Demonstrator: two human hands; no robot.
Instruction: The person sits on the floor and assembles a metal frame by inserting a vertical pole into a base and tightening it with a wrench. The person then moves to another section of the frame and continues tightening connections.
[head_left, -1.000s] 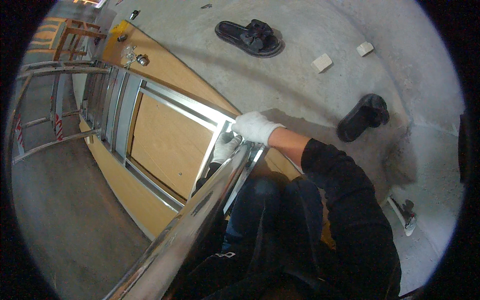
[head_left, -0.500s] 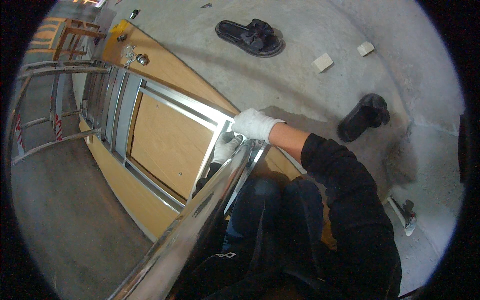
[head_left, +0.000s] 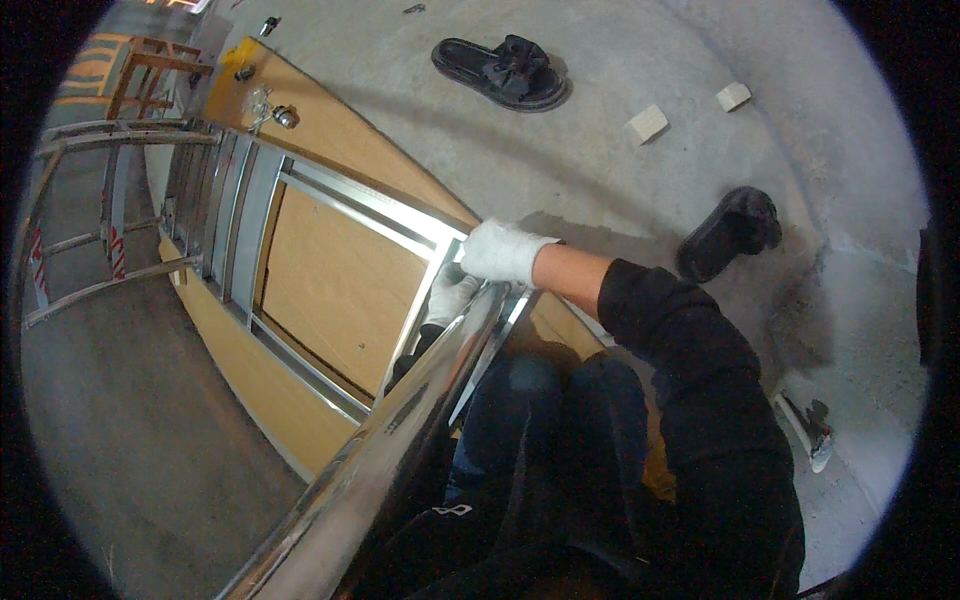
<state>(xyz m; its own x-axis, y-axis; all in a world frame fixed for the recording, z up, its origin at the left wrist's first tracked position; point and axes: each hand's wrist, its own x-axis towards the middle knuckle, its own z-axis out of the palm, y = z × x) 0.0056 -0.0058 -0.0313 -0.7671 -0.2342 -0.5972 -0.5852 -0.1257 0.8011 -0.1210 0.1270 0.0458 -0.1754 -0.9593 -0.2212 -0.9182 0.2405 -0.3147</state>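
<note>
A shiny metal frame (head_left: 350, 205) lies over a tan wooden board (head_left: 330, 270), and a thick polished metal rail (head_left: 400, 420) rises from its near corner toward me. Over that corner my right hand (head_left: 502, 253), in a white glove, is closed with its fingers curled against the joint; what they hold is hidden. Just below it, inside the corner, is my gloved left hand (head_left: 450, 298), fingers bent near the same joint. The rail covers part of my left forearm, and my right hand hides the fingertips of the left.
A metal ladder-like section (head_left: 120, 215) with red and white stripes stands at the left, a wooden chair (head_left: 125, 75) behind it. Loose metal hardware (head_left: 283, 117) sits at the board's far end. Black slippers (head_left: 500, 75) and pale blocks (head_left: 648, 124) lie on the concrete floor.
My right hand has shifted slightly left at the corner, its forearm with it. My left hand stays nearly where it was, with its fingertips more covered.
</note>
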